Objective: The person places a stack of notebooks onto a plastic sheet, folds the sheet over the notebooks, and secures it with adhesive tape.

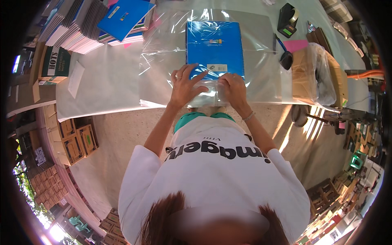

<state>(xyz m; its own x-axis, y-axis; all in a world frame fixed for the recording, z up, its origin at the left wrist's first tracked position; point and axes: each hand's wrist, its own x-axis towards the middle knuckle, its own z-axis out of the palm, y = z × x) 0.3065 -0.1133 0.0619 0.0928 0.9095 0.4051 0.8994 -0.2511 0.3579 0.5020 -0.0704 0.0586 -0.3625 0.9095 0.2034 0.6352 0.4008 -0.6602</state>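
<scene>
Blue notebook [214, 50], lying at twelve o'clock on the tabletop [108, 87] amid clear film [165, 51]; likely light, stiffish, slippery. Best held by opposite edges. Left grip [184, 83] spread at seven o'clock; right grip [234, 86] bunched at five, apparently pinching clear film.

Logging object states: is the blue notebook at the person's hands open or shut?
Shut: the notebook lies flat, a single blue cover facing up and no inside pages showing.
</scene>
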